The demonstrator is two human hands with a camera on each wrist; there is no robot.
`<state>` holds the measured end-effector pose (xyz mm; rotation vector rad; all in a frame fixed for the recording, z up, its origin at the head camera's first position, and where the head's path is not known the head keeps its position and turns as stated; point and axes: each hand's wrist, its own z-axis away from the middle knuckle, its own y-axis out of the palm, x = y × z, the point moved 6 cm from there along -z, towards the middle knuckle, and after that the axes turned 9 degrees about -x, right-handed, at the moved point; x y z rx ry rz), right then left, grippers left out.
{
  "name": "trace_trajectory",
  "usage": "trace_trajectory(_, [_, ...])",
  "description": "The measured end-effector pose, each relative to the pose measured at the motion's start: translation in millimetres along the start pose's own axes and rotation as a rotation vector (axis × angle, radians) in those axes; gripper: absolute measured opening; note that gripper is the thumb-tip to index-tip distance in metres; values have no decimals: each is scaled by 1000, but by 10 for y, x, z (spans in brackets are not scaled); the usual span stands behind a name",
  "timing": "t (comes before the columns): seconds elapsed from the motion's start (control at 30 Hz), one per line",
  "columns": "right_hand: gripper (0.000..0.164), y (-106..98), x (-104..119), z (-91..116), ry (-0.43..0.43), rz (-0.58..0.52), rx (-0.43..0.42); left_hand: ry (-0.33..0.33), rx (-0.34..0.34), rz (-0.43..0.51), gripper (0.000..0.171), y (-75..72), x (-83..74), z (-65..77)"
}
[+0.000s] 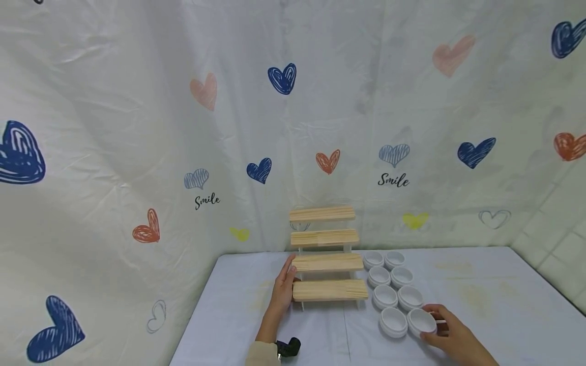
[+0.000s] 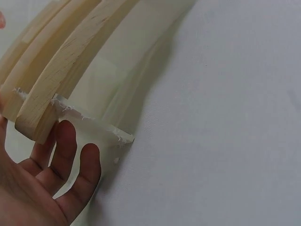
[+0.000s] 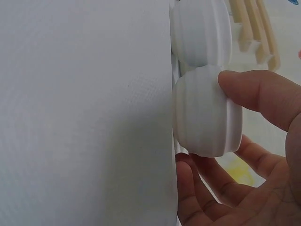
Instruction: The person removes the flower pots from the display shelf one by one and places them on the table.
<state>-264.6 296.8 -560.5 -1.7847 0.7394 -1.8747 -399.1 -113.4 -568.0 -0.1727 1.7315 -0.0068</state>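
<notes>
My left hand grips the left side of a four-step display stand with pale wooden planks. In the left wrist view, its fingers curl by the plank ends and a clear side support; part of the grip is hidden. To the right of the stand, several small white bowls stand in two columns. At the near right corner, my right hand holds one white bowl between thumb and fingers. That bowl is upright on the table and touches its neighbour.
A white cloth covers the table, with faint yellowish stains on the right. Behind stands a white curtain printed with hearts and "Smile". A black strap or device sits at my left wrist.
</notes>
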Motion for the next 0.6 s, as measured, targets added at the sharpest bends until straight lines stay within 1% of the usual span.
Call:
trace_trajectory(0.07, [74,-9,7,-2,-3,2,6,14,3,-22,51,3,-10,-4])
trace_trajectory(0.23, [74,-88,16,12,-4,27,-1,65,36,-150,51,17,-64,24])
trace_trajectory(0.3, [72,-151,36,10,-26,43,-26,84,55,-222,52,0,-97,56])
trace_trajectory(0.37, [70,-227,61,-4,-43,62,-65,112,74,-269,53,-39,-149,102])
trace_trajectory(0.5, [62,-400,140,-51,-113,85,-154,243,64,-445,52,-206,-288,186])
trace_trajectory(0.57, [60,-484,178,-82,-141,99,-189,329,32,-589,50,-330,-357,216])
trace_trajectory(0.6, [59,-527,198,-99,-160,104,-203,361,13,-670,49,-397,-385,228])
